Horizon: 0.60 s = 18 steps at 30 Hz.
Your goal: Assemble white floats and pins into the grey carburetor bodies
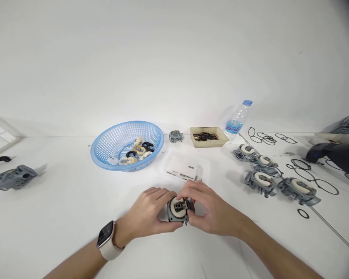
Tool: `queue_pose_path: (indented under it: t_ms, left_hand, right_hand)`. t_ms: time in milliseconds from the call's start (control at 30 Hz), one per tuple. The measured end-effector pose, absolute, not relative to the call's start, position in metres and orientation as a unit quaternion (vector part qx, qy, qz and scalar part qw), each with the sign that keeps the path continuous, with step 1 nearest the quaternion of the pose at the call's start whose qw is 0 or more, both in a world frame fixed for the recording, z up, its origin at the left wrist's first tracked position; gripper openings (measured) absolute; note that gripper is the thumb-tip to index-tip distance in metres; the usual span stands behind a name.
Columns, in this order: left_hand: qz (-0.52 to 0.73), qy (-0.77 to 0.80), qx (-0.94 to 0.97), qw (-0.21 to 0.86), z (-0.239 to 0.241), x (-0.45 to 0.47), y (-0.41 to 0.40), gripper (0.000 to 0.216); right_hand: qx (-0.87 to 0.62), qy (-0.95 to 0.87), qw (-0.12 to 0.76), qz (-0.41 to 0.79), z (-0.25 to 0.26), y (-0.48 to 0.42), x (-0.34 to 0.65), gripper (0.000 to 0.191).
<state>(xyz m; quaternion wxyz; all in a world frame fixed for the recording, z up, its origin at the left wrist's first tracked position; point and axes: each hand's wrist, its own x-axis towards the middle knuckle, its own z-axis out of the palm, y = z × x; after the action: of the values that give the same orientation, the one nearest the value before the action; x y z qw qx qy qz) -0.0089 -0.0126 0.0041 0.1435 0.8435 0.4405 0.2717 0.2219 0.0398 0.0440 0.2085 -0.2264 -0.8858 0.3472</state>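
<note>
Both hands hold one small grey metal carburetor body (178, 210) on the white table (61, 217), just in front of me. My left hand (147, 213), with a smartwatch on its wrist, wraps the part's left side. Fingers of my right hand (209, 209) are curled over the part's top right edge. A cream ring-shaped piece sits in the part's round recess. What the right fingertips pinch is hidden.
A blue mesh basket (125, 133) of cream and black rings stands behind, with a clear plastic box (184, 169), a beige tray (208, 142) of black rings and a water bottle (237, 121). Several finished grey parts (267, 170) and loose O-rings (325, 186) lie right. Another grey part (14, 177) lies left.
</note>
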Motion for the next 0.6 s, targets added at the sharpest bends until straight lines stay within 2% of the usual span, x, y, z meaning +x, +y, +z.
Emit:
queue_pose_path:
  t_ms: [600]
  left_hand:
    - [0.264,0.443,0.845,0.143,0.0043,-0.0088,-0.0119,0.044]
  right_hand:
    - [-0.227,-0.885,0.202,0.352,0.0456,0.04,0.2221,0.04]
